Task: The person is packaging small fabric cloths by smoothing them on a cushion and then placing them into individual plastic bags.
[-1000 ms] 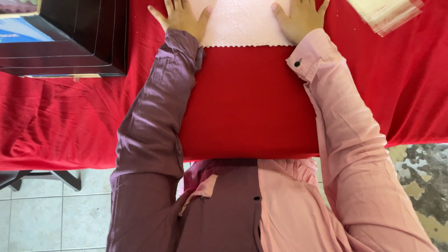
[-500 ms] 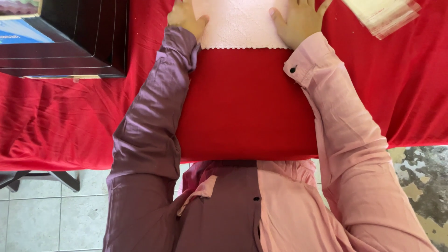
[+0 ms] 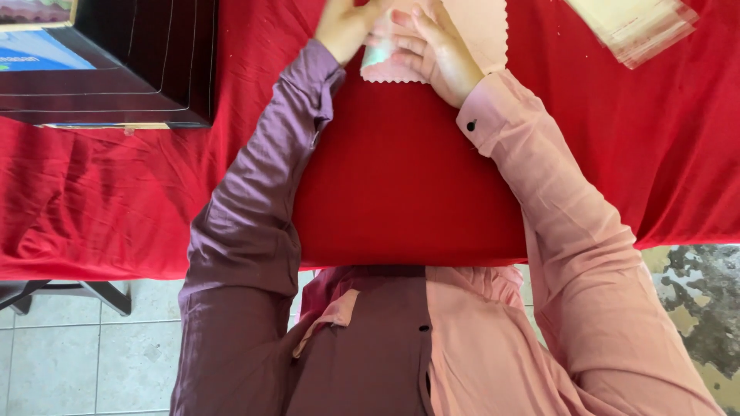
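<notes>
On red tablecloth (image 3: 401, 192), two hands (left (image 3: 347, 27), right (image 3: 435, 50)) gripping one pink cloth (image 3: 478, 31).

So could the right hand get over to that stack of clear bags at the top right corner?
Probably yes. The right hand rests on the pink cloth, and only bare red tablecloth lies between it and the stack of clear bags; nothing blocks the way.

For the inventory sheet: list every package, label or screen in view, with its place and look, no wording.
Dark box: far left on the red cloth, rectangular, near-black sides, blue and white printed panel at its left end.
Stack of clear bags: far right on the cloth, flat, transparent with a cream tint.
</notes>
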